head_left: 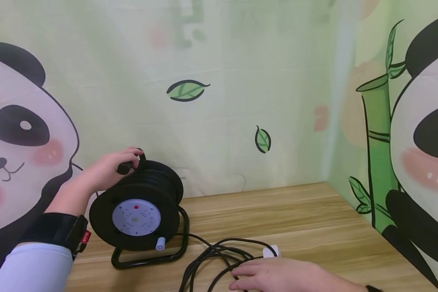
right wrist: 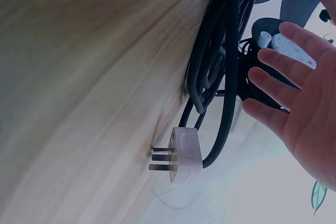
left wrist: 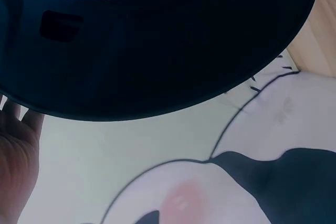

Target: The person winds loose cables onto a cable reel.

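Two hands at work over a wood-grain counter (head_left: 288,215). Black cable reel (head_left: 98,219) stands upright toward the left, close to the back edge, on its tubular frame (head_left: 149,260); pale socket panel (head_left: 136,223) faces the wearer, red button (head_left: 136,207) above its centre, pale crank knob (head_left: 160,243) low on the rim. Left hand (head_left: 111,167) on top, fingers curled round the reel's black handle (head_left: 125,168). From the reel, black cable (head_left: 214,247) runs out to loose loops lying in front of and right of it, well apart from the back right corner. Right hand (head_left: 281,273) at the loops, fingers straight and spread, gripping nothing; contact with the cable, cannot tell. White plug (head_left: 270,252) just beyond that hand, three pins bared in the right wrist view. Backdrop (head_left: 222,121) behind the back edge: pandas, bamboo, leaves.
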Demonstrator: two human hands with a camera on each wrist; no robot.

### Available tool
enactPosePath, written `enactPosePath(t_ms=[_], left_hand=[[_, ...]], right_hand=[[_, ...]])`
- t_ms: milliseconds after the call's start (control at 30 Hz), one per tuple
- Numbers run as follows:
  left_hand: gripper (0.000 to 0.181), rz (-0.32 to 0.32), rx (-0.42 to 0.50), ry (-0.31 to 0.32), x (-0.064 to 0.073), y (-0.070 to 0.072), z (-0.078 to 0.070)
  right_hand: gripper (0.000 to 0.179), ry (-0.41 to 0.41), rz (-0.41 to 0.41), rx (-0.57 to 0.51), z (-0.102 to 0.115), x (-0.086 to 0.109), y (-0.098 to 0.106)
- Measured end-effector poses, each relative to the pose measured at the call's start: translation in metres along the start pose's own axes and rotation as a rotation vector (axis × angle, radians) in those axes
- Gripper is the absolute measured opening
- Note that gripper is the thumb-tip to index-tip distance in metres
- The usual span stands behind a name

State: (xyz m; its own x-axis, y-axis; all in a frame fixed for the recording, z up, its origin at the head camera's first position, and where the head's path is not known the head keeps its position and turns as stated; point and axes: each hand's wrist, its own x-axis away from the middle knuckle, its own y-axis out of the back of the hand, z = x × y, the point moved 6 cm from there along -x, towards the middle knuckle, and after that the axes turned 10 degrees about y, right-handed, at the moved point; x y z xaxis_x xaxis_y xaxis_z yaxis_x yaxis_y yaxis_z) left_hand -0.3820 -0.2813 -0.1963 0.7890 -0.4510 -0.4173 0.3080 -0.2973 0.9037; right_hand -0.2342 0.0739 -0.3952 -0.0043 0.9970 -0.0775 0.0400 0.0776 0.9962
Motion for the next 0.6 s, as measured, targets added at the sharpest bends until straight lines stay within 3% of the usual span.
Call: enactPosePath(t_ms=[200, 400, 500, 600], left_hand=[[0.027, -0.008, -0.031, 0.041, 0.014, 0.005, 0.012], [0.029, 0.023, -0.039, 0.114, 0.019, 0.007, 0.013], [0.031, 0.034, -0.044, 0.132, 0.022, 0.009, 0.009], [0.032, 0.040, -0.036, 0.162, 0.024, 0.011, 0.006]], right_hand=[[0.042, 0.009, 0.062, 0.067, -0.001, -0.003, -0.006], [0.040, 0.039, 0.097, 0.094, 0.002, -0.007, -0.011], [0.043, 0.030, 0.141, 0.050, 0.001, -0.007, -0.016], [0.047, -0.039, 0.157, -0.088, -0.001, -0.006, -0.021]])
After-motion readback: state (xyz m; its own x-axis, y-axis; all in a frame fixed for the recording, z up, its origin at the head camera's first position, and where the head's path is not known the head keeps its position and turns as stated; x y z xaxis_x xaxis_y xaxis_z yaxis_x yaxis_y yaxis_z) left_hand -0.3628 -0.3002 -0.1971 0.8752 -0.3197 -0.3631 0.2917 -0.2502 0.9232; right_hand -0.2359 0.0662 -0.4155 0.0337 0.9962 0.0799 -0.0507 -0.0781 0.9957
